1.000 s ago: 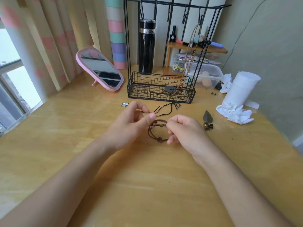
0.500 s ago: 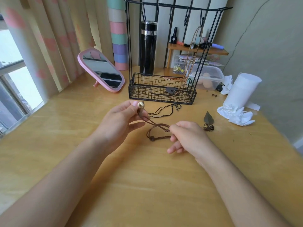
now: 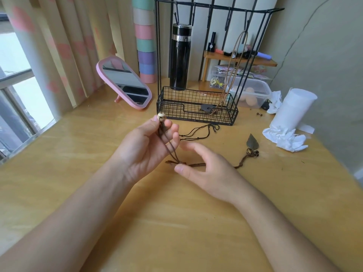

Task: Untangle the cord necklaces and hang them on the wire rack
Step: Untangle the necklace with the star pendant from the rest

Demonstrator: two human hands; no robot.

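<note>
Daylight enters through the window (image 3: 17,79) to the left of the hands, its panes overexposed to white. The wooden table (image 3: 176,222) is evenly bright, with soft, faint shadows beneath the left hand (image 3: 145,152) and right hand (image 3: 208,173). Wide-angle distortion bows the curtains (image 3: 64,46) beyond the left hand. The right hand's fingers (image 3: 193,147) and both near forearms appear slightly soft.

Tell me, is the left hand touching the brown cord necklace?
Touching. The head view shows the left hand pinching the brown cord necklace just below its pale bead.
</note>
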